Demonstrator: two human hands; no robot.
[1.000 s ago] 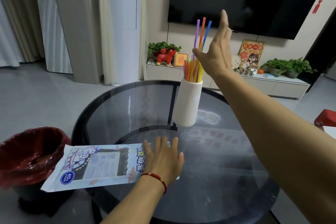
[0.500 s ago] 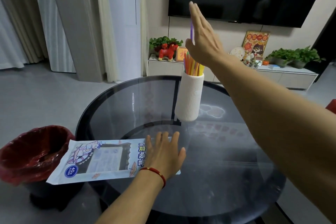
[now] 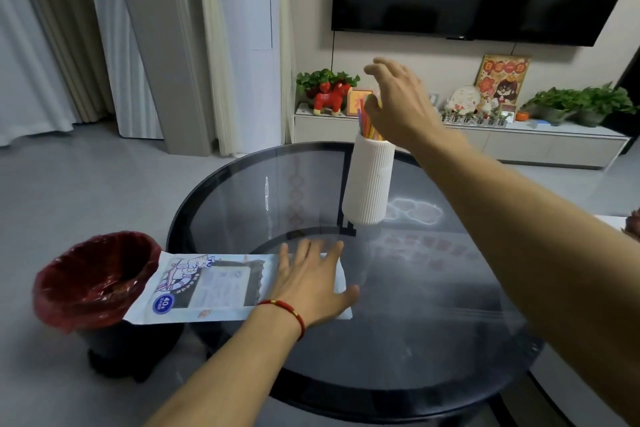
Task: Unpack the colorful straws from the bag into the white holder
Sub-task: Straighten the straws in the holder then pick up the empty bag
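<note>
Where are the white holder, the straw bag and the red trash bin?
white holder point(image 3: 369, 180), head view, middle of its ribbed side.
straw bag point(image 3: 207, 288), head view, printed front, left of the left hand.
red trash bin point(image 3: 79, 291), head view, red liner at the rim.

A round smoked-glass table point(image 3: 433, 305) is gleaming glossily; the ribbed matt white holder point(image 3: 370, 180) and slick printed plastic bag point(image 3: 207, 288) are resting there.

head cam | forward-down | near, over glass table point(image 3: 433, 305) | single view
</note>
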